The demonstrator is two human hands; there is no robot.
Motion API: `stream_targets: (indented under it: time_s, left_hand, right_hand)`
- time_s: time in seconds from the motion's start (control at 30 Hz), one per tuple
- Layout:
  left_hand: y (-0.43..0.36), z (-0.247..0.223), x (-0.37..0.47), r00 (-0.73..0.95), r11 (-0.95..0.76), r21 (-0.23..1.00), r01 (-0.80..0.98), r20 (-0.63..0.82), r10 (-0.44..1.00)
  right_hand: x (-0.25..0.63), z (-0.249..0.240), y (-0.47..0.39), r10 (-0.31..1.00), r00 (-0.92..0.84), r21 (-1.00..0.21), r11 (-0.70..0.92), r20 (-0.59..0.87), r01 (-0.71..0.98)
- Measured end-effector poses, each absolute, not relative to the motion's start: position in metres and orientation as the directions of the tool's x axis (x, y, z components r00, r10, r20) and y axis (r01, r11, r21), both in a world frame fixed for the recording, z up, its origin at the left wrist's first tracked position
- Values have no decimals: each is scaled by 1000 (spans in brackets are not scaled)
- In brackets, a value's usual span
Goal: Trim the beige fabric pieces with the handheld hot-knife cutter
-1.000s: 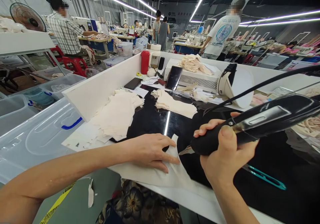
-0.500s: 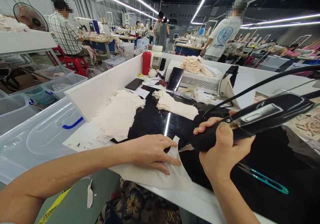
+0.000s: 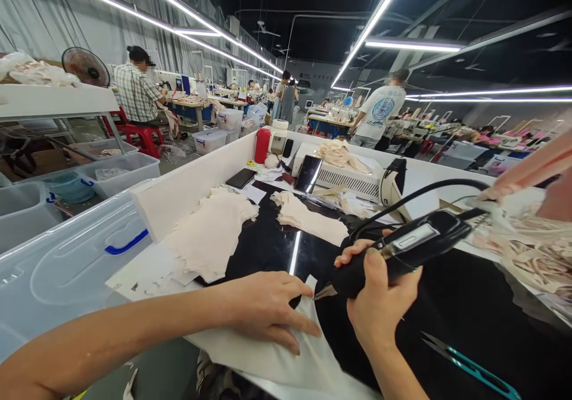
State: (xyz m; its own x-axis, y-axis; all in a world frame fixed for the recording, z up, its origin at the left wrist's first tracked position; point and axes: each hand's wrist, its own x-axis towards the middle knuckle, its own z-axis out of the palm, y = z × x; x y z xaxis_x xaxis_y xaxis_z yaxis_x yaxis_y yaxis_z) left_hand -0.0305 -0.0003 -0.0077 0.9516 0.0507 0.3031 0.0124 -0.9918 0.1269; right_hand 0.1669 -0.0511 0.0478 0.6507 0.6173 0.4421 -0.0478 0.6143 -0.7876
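My left hand (image 3: 272, 310) lies flat with fingers spread on a white piece of fabric (image 3: 268, 361) at the near table edge. In my right hand (image 3: 379, 298) is a black corded hand tool (image 3: 409, 242) with a narrow, pointed metal tip (image 3: 325, 292). That tip meets the fabric's right edge, close to my left index finger; whether it has gone into the cloth I cannot tell. Teal-handled thread snips (image 3: 473, 367) lie to the right of my right hand, on the black table surface (image 3: 469, 292).
Stacks of cream cut fabric lie left (image 3: 210, 233) and centre (image 3: 308, 218). Behind them are phones (image 3: 309, 173), a red bottle (image 3: 263, 145) and a vented white box (image 3: 344, 179). Cream scraps (image 3: 536, 242) heap at right. Something pinkish and blurred (image 3: 536, 161) reaches in there.
The view has tilted up, so the table sits lower. My right hand has shifted the tool slightly left, its tip against the fabric edge. The pinkish blur has appeared at right.
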Motion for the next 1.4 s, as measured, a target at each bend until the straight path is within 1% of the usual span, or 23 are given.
stream_targets:
  time_s: [0.23,0.33,0.43,0.57,0.67,0.73,0.83,0.93,1.0,1.03,1.13,1.17,1.2,1.23,1.27,1.33,1.37,1.4]
  left_hand:
    - [4,-15,-30,945,-990,141,4,322,49]
    - [5,-17,-31,942,-985,169,19,328,75]
    - [4,-17,-28,934,-970,236,65,328,143]
    - [5,-17,-16,907,-921,330,205,289,305]
    - [7,-17,-5,904,-908,312,281,233,360]
    - [9,-16,0,904,-904,294,312,200,377]
    - [12,-13,3,895,-887,302,350,170,411]
    - [12,-7,5,892,-874,311,372,140,430]
    - [12,-3,5,893,-871,305,385,116,435]
    - [11,-1,5,895,-871,301,388,104,435]
    - [8,5,5,895,-868,326,375,117,430]
    - [6,8,5,895,-867,347,357,140,424]
    - [3,10,6,893,-867,372,332,172,416]
    - [1,13,7,891,-867,398,299,208,403]
    - [-2,17,8,891,-869,423,258,245,383]
    - [-9,26,12,888,-874,460,159,319,330]
    - [-12,31,13,884,-874,473,110,355,304]
    - [-16,37,15,880,-872,486,63,385,279]
  right_hand:
    - [171,43,-48,645,640,-817,575,418,-46]
    - [175,44,-48,632,642,-822,570,434,-6]
    - [183,44,-51,623,640,-836,546,450,56]
    - [199,42,-56,628,631,-851,514,456,103]
    - [214,39,-62,647,605,-861,489,464,138]
    - [225,38,-66,663,605,-883,440,440,161]
    - [243,39,-72,662,617,-905,309,426,294]
    - [255,43,-76,648,599,-860,183,469,476]
    - [256,45,-80,599,635,-849,159,488,504]
    - [254,46,-82,556,666,-854,179,498,488]
    - [244,41,-95,380,745,-831,349,548,433]
    - [242,38,-99,359,747,-818,386,560,427]
    - [239,34,-103,380,734,-816,398,563,420]
    - [238,30,-105,444,708,-830,384,550,405]
    - [237,25,-106,549,656,-855,357,519,377]
    - [235,15,-104,769,496,-912,291,402,288]
    - [233,9,-101,847,409,-936,261,339,237]
    - [230,4,-98,885,357,-951,243,298,191]
